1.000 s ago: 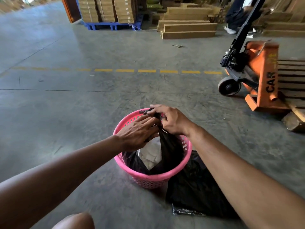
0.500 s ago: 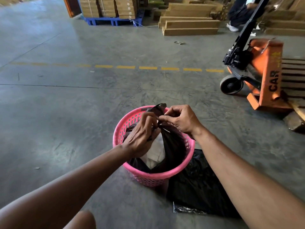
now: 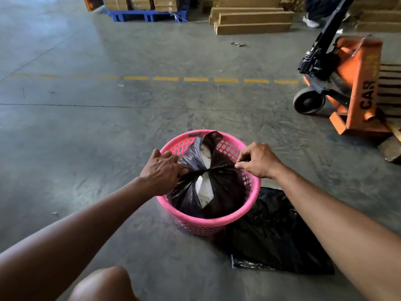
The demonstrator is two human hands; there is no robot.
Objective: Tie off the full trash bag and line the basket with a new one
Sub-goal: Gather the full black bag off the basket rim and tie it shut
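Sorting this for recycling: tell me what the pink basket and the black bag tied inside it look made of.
Pink basket: looks like moulded plastic, matte, judging by the uniform colour and the regular grid of holes in its wall. Black bag: thin plastic film, glossy; it crinkles, gathers into a tight knot and catches highlights. The exact plastic types cannot be told.

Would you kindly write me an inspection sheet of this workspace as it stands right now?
Surface: bare concrete floor, yellow dashed line across it.
Job's things: pink basket holds the full black bag, knotted at centre, white contents showing; spare black bag lies flat beside the basket.
Clutter: small scraps on the floor.
Grippers: left hand and right hand pull the bag's ends apart.
Cables: nothing seen.
Surroundings: orange pallet jack, stacked cartons, blue pallet.
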